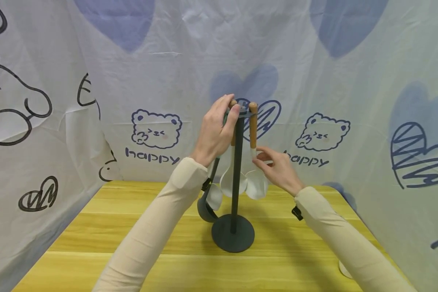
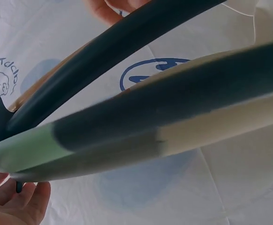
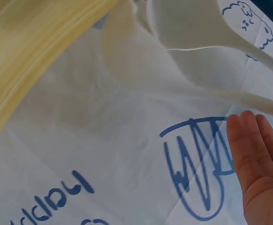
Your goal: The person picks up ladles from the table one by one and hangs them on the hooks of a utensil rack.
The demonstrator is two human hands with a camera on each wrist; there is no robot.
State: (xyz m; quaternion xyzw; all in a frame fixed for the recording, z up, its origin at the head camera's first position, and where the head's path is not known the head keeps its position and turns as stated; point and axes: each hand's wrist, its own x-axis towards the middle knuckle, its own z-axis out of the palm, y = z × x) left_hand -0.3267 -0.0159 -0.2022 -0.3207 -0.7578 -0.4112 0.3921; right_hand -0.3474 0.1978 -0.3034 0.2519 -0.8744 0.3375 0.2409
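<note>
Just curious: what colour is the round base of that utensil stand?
Dark grey-blue base, clearest in the head view.

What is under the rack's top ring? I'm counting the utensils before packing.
Under the rack top hang two wooden-handled white spoons, plus a dark ladle lower left. The left hand covers that side of the top, so more could hide there.

Open tabletop [image 1: 138, 227] along the front edge and toward the left and right edges, blocked mid-table by the dark stand [image 1: 235, 174] with its round base and the hanging utensils [image 1: 241, 178] crowding the pole, with cloth backdrop [image 1: 168, 61] closing the far edge and both sides.
</note>
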